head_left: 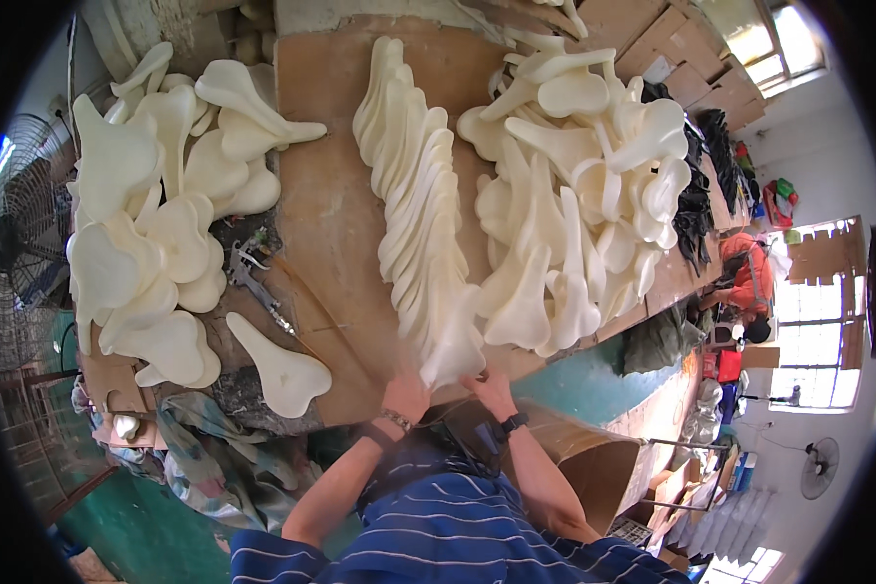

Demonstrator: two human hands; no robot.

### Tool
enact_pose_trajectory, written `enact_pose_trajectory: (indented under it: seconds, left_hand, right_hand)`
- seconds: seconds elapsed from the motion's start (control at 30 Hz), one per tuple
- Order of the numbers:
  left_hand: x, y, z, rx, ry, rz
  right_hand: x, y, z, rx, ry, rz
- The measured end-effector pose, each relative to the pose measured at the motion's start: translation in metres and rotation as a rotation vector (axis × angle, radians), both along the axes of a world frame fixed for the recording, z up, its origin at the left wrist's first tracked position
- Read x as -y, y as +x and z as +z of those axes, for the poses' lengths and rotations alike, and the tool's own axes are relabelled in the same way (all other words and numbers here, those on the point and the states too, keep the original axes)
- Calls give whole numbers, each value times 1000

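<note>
A long overlapping row of cream foam bicycle saddle pads runs from the far side of the table to its near edge. At the near end, my left hand is on the left side of the closest saddle pad, somewhat smeared, its fingers partly hidden. My right hand has its fingers curled at that pad's right edge. Both hands appear to grip it. A single saddle pad lies apart at the left, below a metal spray gun with a thin hose.
Loose saddle pads are heaped at left and right on the cardboard-covered table. A wire-guarded fan stands left. A large cardboard box sits by my right arm. Another person in orange bends over at far right.
</note>
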State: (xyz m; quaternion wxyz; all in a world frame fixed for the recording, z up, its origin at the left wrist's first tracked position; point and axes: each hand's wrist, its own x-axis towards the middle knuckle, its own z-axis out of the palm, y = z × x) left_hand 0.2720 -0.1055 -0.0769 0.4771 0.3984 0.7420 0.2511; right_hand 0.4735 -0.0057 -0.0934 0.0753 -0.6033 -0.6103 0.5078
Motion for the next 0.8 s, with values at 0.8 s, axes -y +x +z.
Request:
enact_pose_trajectory:
  seconds: [0.8]
  left_hand:
    - [-20, -21, -52, -52, 45, 18]
  right_hand:
    - [-36, -43, -25, -8, 59, 52]
